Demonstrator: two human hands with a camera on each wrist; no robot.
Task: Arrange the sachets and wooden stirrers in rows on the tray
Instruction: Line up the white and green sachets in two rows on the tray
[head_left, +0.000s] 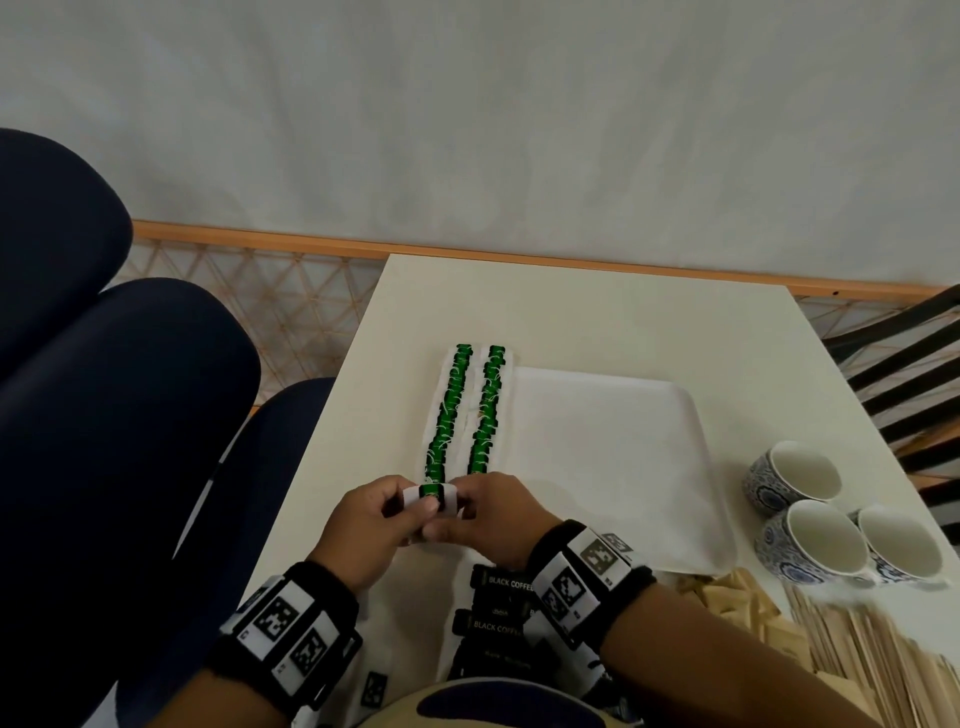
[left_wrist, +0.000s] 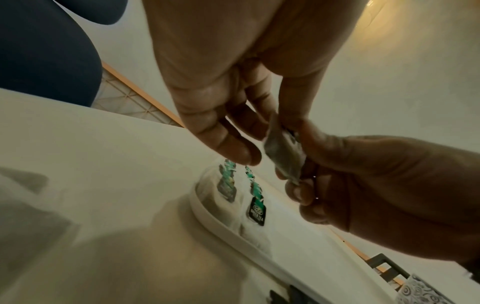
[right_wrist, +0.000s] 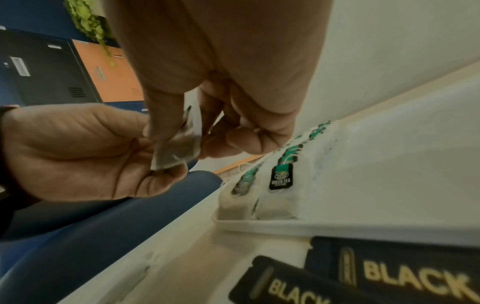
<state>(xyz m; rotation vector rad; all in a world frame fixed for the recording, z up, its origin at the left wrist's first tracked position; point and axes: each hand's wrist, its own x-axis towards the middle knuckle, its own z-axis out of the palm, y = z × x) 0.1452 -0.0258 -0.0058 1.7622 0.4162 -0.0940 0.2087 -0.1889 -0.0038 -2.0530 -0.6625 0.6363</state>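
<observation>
Both my hands hold one green tea sachet (head_left: 431, 498) just above the near left corner of the white tray (head_left: 613, 467). My left hand (head_left: 415, 514) pinches its left side and my right hand (head_left: 460, 506) pinches its right side. Two rows of green tea sachets (head_left: 467, 410) run along the tray's left part. In the left wrist view the sachet (left_wrist: 284, 156) hangs between my left hand (left_wrist: 259, 144) and the right hand (left_wrist: 363, 174). The right wrist view shows the sachet (right_wrist: 176, 148) under my right hand (right_wrist: 197, 133). Wooden stirrers (head_left: 862, 660) lie at the lower right.
Black coffee sachets (head_left: 498, 603) lie on the table near my right wrist, also seen in the right wrist view (right_wrist: 389, 267). Brown sachets (head_left: 727, 597) sit beside the stirrers. Three blue-patterned cups (head_left: 831, 525) stand right of the tray. Dark blue chairs (head_left: 104, 415) stand to the left.
</observation>
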